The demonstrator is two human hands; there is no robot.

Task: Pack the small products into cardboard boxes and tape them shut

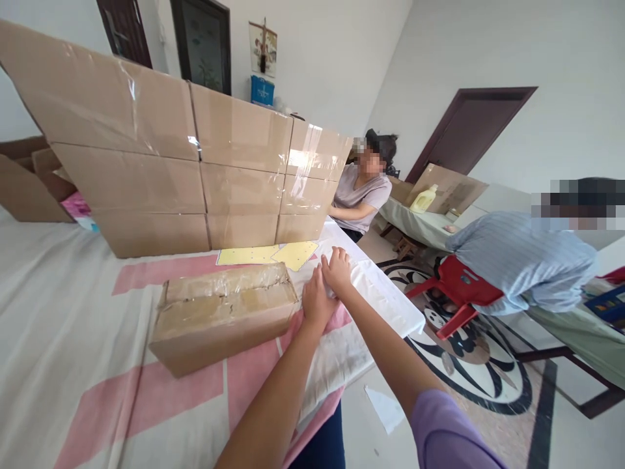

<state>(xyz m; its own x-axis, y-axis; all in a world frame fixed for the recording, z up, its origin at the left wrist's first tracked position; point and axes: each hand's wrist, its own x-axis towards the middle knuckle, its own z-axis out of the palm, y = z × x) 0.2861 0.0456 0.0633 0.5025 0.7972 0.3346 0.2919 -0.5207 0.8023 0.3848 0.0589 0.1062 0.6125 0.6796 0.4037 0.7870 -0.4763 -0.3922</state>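
My left hand [317, 298] and my right hand [336, 270] are together just above the table's right side. The fingers of both hands are curled and drawn in close. Something pale shows in the narrow gap between them, too small and hidden to name. Left of my hands a long, taped cardboard box [219, 312] lies on the cloth, apart from my fingers. Yellow paper pieces with dark dots [254, 254] lie flat behind that box.
A wall of stacked, taped cardboard boxes [244, 185] stands behind the paper. An open carton [29, 189] is at far left. One person [364, 192] sits beyond the table corner; another [522, 260] sits on a red chair [463, 293] at right. White scrap [385, 409] lies on the floor.
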